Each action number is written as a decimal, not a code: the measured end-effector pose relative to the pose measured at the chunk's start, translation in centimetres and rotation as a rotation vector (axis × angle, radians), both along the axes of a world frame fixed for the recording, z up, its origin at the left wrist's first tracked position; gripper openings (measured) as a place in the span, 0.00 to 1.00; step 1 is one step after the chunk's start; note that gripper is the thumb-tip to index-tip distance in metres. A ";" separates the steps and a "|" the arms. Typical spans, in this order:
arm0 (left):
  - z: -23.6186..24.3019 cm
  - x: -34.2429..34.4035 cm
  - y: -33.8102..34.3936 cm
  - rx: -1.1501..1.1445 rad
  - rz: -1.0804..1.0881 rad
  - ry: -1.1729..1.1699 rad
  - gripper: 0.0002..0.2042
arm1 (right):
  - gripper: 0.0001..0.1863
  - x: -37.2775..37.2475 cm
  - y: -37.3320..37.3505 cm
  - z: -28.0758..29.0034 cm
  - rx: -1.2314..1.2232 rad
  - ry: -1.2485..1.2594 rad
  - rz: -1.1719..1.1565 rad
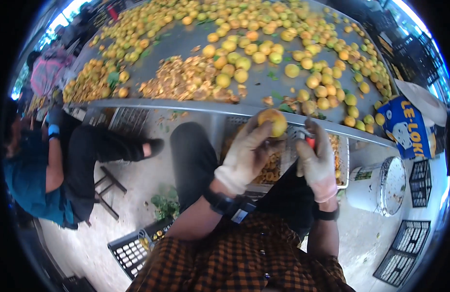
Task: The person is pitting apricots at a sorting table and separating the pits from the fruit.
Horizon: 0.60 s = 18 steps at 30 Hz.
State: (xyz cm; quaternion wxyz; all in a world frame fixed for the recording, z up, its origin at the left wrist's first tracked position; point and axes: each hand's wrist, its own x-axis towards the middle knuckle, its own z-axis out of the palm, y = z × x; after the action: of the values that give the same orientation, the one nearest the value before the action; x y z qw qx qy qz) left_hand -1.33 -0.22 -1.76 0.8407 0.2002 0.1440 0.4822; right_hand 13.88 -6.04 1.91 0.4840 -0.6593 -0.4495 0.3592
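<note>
My gloved left hand (249,155) holds a yellow-orange fruit (274,121) up at the table's front edge. Just to its right, my gloved right hand (315,160) grips a small tool (309,140) with a red handle; its working end is hard to make out. The metal sorting table (186,44) bears many similar fruits (292,70) and a heap of small orange-brown pieces (186,75). Below my hands, a light crate (343,160) holds halved or cut fruit (270,168), partly hidden by my hands.
A co-worker (40,170) sits at the left, near a stool (108,192). A white bucket (376,187) stands right, below a printed blue bag (407,126) and pale hat (424,97). Black crates lie lower left (132,248) and right (400,253). Another person (52,68) is at upper left.
</note>
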 end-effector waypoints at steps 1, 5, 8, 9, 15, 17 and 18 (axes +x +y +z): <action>0.1 -0.5 0.1 0.012 -0.039 -0.016 0.20 | 0.19 -0.2 -0.3 -0.7 0.101 -0.078 0.029; -0.7 0.1 0.3 -0.028 -0.110 -0.048 0.21 | 0.12 -1.2 -1.7 -0.4 0.111 -0.042 0.078; -1.0 0.8 0.3 -0.085 -0.091 -0.070 0.23 | 0.12 -1.5 -1.9 -0.4 0.171 -0.176 0.110; -0.9 1.1 0.3 -0.125 -0.064 -0.057 0.24 | 0.12 -1.6 -1.9 -0.2 0.215 -0.247 0.108; -0.2 1.8 -0.2 -0.154 -0.099 -0.118 0.23 | 0.12 -1.9 -2.1 -0.7 0.210 -0.311 0.080; -0.4 2.0 -0.1 -0.173 -0.113 -0.092 0.26 | 0.12 -2.0 -2.1 -0.8 0.202 -0.349 0.078; -0.5 2.1 -0.1 -0.188 -0.123 -0.067 0.29 | 0.12 -2.0 -1.9 -1.0 0.223 -0.359 0.069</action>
State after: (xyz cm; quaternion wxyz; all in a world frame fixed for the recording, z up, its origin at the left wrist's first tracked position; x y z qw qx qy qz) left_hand 0.75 -0.27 -2.23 0.8881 0.1125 0.1478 0.4204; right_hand 11.90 -7.94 0.87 0.4535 -0.6392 -0.5877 0.2007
